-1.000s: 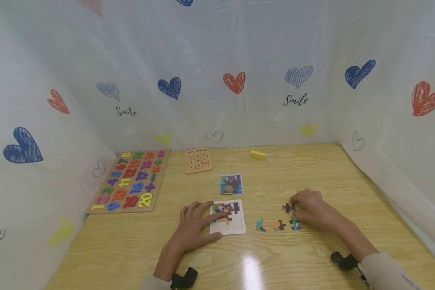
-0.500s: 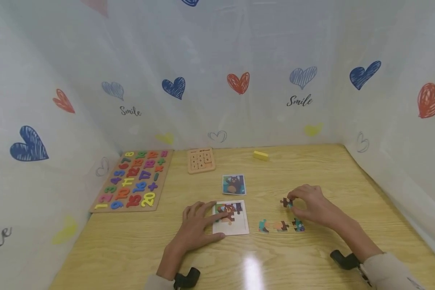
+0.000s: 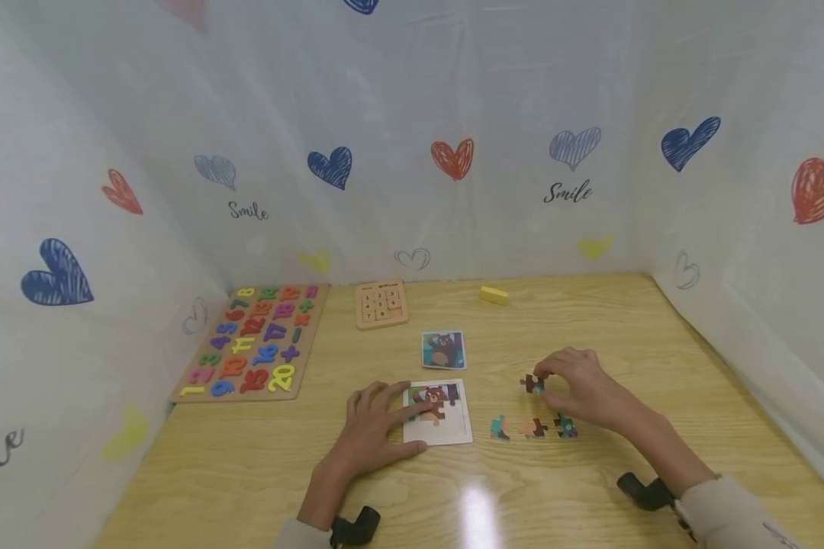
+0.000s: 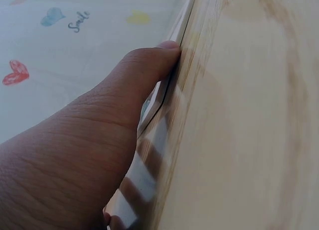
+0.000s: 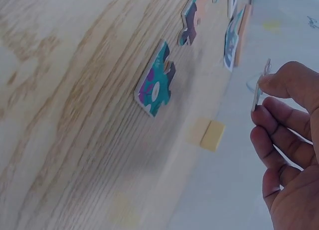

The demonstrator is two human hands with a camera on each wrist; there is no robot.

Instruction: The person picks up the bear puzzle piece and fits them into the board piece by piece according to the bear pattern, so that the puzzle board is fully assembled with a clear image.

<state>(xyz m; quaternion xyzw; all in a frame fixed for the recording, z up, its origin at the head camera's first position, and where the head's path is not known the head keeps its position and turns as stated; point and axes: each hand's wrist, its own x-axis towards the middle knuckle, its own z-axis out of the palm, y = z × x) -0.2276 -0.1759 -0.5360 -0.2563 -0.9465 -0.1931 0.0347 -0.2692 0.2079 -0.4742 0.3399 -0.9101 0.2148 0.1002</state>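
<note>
My left hand (image 3: pixel 372 433) lies with fingers spread on the left part of a white puzzle board (image 3: pixel 451 435), the thumb at its near edge. Part of a brown bear picture fills the board's upper area, and the hand covers some of it. Between thumb and fingertips my right hand (image 3: pixel 586 390) pinches a brown and teal jigsaw piece (image 3: pixel 529 384), held above the table right of the board. In the right wrist view that jigsaw piece (image 5: pixel 257 94) is seen edge-on. Three loose pieces lie below it: a teal one (image 3: pixel 499 428), a peach-brown one (image 3: pixel 534 428) and a teal-purple one (image 3: pixel 566 426).
Behind the board lies a bear picture card (image 3: pixel 444 350). Farther back are a wooden number slide puzzle (image 3: pixel 396 321) and a yellow block (image 3: pixel 494 295). A board of colourful numbers (image 3: pixel 294 389) is at the left. A heart-print curtain (image 3: pixel 501 221) encloses the table.
My right hand has lifted the brown and teal piece off the table and carried it leftward. The left hand has stayed on the board. The head view shifted slightly.
</note>
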